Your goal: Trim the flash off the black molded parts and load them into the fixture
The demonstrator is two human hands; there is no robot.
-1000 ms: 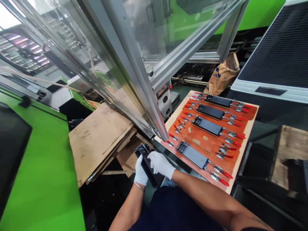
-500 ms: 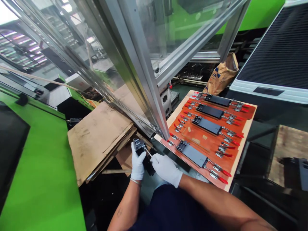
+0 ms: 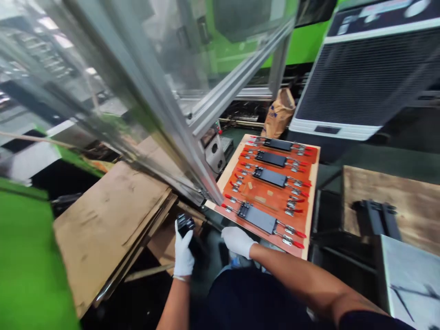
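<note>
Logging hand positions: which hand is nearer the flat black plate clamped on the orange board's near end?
Right: the white-gloved right hand sits just below the flat black plate, at the edge of the board. The white-gloved left hand, holding a black part, is farther left.

Your gloved left hand (image 3: 183, 254) grips a black block (image 3: 185, 225) at 7 o'clock; your right hand (image 3: 237, 242), at 6 o'clock, sits just beside the clamp board (image 3: 311, 201) at 4 o'clock, with cardboard sheets (image 3: 106, 224) at 8 o'clock.
</note>
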